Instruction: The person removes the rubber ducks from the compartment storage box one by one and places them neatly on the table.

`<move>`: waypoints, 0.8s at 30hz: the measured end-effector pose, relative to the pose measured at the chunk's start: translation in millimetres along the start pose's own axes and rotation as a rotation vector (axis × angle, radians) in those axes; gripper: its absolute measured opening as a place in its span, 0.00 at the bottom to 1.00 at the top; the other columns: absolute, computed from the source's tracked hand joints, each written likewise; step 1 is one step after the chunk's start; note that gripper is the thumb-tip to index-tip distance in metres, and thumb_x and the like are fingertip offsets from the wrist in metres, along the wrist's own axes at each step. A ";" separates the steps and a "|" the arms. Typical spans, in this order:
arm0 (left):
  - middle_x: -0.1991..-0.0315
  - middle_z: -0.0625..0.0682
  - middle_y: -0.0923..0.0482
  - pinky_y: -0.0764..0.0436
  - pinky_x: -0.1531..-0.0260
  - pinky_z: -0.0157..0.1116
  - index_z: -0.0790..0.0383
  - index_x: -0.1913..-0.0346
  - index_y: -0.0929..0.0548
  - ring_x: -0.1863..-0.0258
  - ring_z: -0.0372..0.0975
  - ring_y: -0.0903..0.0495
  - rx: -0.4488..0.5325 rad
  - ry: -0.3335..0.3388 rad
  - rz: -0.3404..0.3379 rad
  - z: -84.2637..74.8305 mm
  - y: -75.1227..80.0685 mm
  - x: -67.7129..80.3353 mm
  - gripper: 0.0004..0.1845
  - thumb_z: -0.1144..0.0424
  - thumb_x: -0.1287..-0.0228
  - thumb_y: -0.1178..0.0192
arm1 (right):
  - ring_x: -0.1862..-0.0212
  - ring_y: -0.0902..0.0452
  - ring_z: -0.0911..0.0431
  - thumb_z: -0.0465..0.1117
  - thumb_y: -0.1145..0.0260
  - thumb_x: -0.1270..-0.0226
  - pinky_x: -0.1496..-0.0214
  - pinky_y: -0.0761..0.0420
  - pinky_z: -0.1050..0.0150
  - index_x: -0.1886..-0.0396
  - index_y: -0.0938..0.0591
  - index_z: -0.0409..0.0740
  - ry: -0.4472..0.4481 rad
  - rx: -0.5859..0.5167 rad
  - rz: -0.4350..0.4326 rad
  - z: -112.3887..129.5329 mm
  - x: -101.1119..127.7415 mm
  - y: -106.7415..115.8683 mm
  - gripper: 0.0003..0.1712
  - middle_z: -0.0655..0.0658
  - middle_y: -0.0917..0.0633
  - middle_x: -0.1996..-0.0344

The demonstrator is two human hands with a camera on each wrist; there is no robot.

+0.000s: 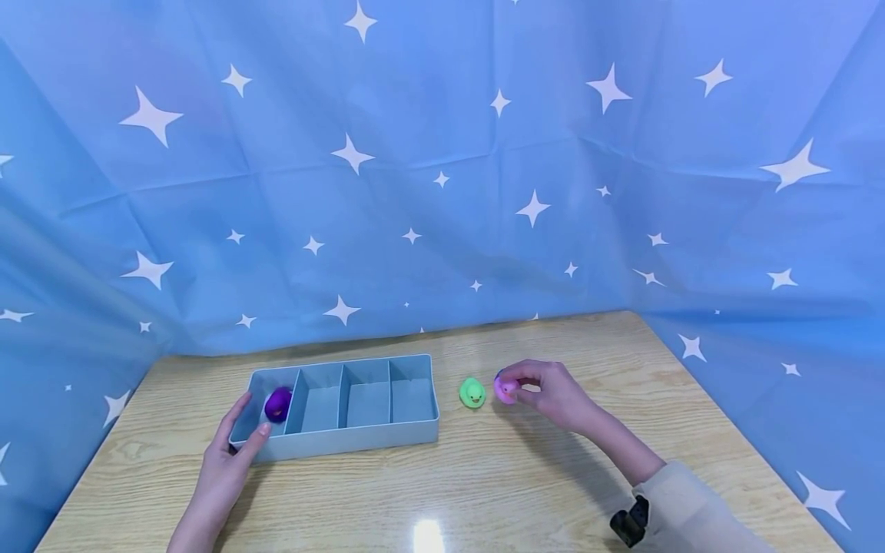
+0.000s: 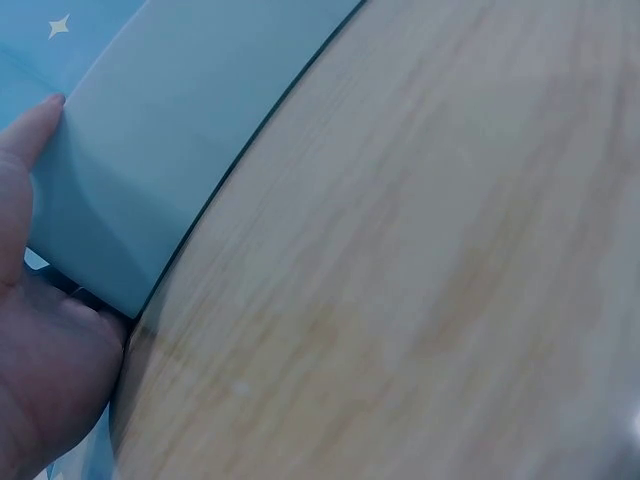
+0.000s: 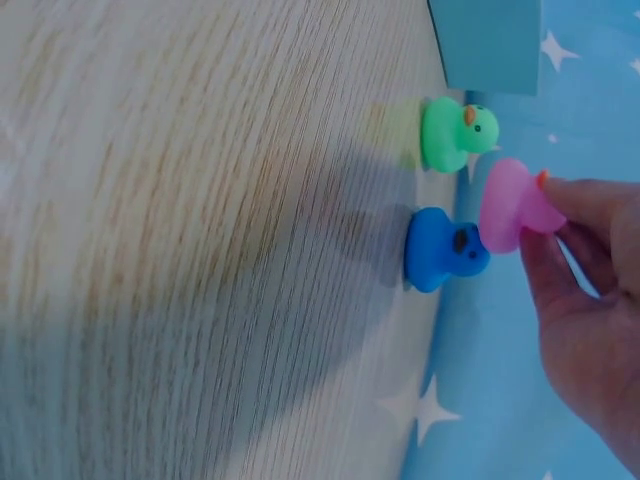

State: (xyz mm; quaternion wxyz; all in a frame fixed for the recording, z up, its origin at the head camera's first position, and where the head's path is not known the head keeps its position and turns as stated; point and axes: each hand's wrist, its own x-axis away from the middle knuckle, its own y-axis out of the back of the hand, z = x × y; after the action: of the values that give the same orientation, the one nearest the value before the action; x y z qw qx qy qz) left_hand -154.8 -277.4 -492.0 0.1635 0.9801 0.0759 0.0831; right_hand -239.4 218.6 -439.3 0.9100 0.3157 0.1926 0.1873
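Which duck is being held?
The pink duck, pinched by the right hand; green duck and blue duck stand on the table, purple toy in the tray.

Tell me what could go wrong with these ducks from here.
The pink duck is raised off the table in the right grip, so it could slip and drop. It is close to the blue duck, which might get knocked over. The left grip holds one end of the divided tray, so a push there could shift it.
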 end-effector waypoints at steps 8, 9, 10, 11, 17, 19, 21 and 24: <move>0.17 0.61 0.69 0.57 0.26 0.65 0.45 0.15 0.60 0.20 0.59 0.69 0.016 -0.007 -0.002 -0.5 -0.6 0.9 0.45 0.48 0.22 0.43 | 0.46 0.16 0.44 0.22 0.30 0.37 0.42 0.16 0.54 0.52 0.11 0.38 -0.002 -0.012 0.001 0.0 0.9 -1.6 0.16 0.43 0.12 0.52; 0.17 0.61 0.69 0.57 0.26 0.65 0.45 0.15 0.60 0.20 0.59 0.69 0.018 -0.008 -0.002 -0.5 -0.6 0.9 0.45 0.48 0.22 0.43 | 0.46 0.16 0.44 0.22 0.30 0.37 0.42 0.17 0.54 0.51 0.11 0.38 0.000 -0.010 -0.001 0.2 0.9 -1.6 0.16 0.43 0.12 0.52; 0.17 0.61 0.69 0.57 0.26 0.65 0.45 0.15 0.60 0.20 0.59 0.69 0.019 -0.008 -0.002 -0.5 -0.7 1.0 0.45 0.48 0.22 0.43 | 0.46 0.16 0.44 0.22 0.30 0.37 0.42 0.17 0.54 0.51 0.11 0.38 0.002 -0.007 -0.003 0.6 0.8 -1.5 0.16 0.43 0.12 0.52; 0.17 0.61 0.69 0.57 0.26 0.65 0.45 0.15 0.60 0.20 0.59 0.69 0.021 -0.007 -0.002 -0.4 -0.7 1.0 0.45 0.48 0.22 0.43 | 0.47 0.16 0.44 0.22 0.30 0.37 0.42 0.17 0.54 0.51 0.11 0.38 0.004 -0.004 -0.005 1.0 0.7 -1.2 0.17 0.43 0.12 0.52; 0.17 0.61 0.69 0.58 0.26 0.65 0.46 0.15 0.60 0.20 0.59 0.69 0.024 -0.012 -0.007 0.4 -0.7 0.9 0.45 0.49 0.22 0.43 | 0.49 0.15 0.46 0.24 0.28 0.38 0.42 0.17 0.51 0.52 0.11 0.38 0.003 0.041 -0.041 3.5 0.4 4.2 0.15 0.44 0.11 0.54; 0.17 0.61 0.69 0.58 0.26 0.65 0.46 0.15 0.59 0.20 0.59 0.69 0.027 -0.013 -0.007 0.6 -0.8 0.8 0.45 0.49 0.22 0.43 | 0.48 0.15 0.46 0.24 0.28 0.38 0.42 0.17 0.50 0.52 0.11 0.37 0.000 0.056 -0.053 3.0 0.7 6.8 0.15 0.43 0.11 0.53; 0.17 0.61 0.69 0.58 0.26 0.65 0.45 0.15 0.60 0.20 0.59 0.69 0.026 -0.011 -0.005 0.3 -0.9 1.0 0.45 0.49 0.22 0.43 | 0.48 0.15 0.45 0.23 0.28 0.37 0.42 0.18 0.50 0.51 0.11 0.37 -0.003 0.061 -0.060 1.9 1.0 9.2 0.16 0.43 0.11 0.53; 0.17 0.61 0.69 0.57 0.26 0.65 0.45 0.15 0.60 0.20 0.59 0.69 0.023 -0.009 -0.003 -0.4 -1.0 1.5 0.45 0.49 0.22 0.43 | 0.46 0.16 0.43 0.23 0.28 0.37 0.42 0.18 0.49 0.51 0.11 0.36 -0.003 0.058 -0.065 -0.2 1.7 12.0 0.16 0.42 0.11 0.53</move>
State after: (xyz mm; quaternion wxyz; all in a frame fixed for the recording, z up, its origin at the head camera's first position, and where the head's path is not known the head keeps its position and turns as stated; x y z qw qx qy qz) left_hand -153.5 -276.1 -491.7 0.1526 0.9822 0.0778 0.0777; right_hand -240.7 228.3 -432.1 0.9063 0.3360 0.2069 0.1514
